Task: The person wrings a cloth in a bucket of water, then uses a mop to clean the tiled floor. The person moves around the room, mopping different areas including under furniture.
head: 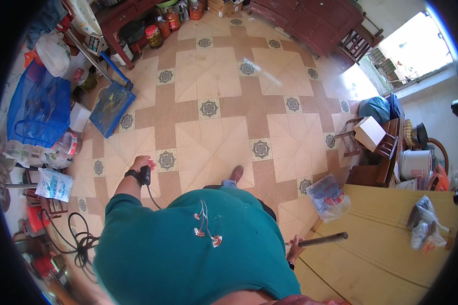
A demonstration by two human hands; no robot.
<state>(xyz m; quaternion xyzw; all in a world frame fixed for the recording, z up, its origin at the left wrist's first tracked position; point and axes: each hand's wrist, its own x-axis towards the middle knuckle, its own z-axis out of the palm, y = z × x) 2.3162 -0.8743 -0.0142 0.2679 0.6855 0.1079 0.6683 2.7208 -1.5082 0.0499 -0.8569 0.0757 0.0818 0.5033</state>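
Note:
At the lower right, my right hand [295, 248] is closed round a dark round pole [324, 239]. One end of the pole points right, over a yellowish board surface; the rest is hidden behind my body. My left hand [142, 163] is held out over the tiled floor [217, 133] at the left, its fingers loosely curled; whether anything is inside them cannot be made out. A black strap with a small black box [145, 175] sits at my left wrist, and a cable runs from it towards my body. My green shirt fills the lower middle.
A blue platform trolley [112, 108] and a blue mesh bag [40, 105] are at the left. Below them lies a coiled black cable [82, 242]. A plastic bag [330, 198] lies by the yellowish board [389, 225]. Jars [154, 37] and a red-brown cabinet [309, 23] line the far side.

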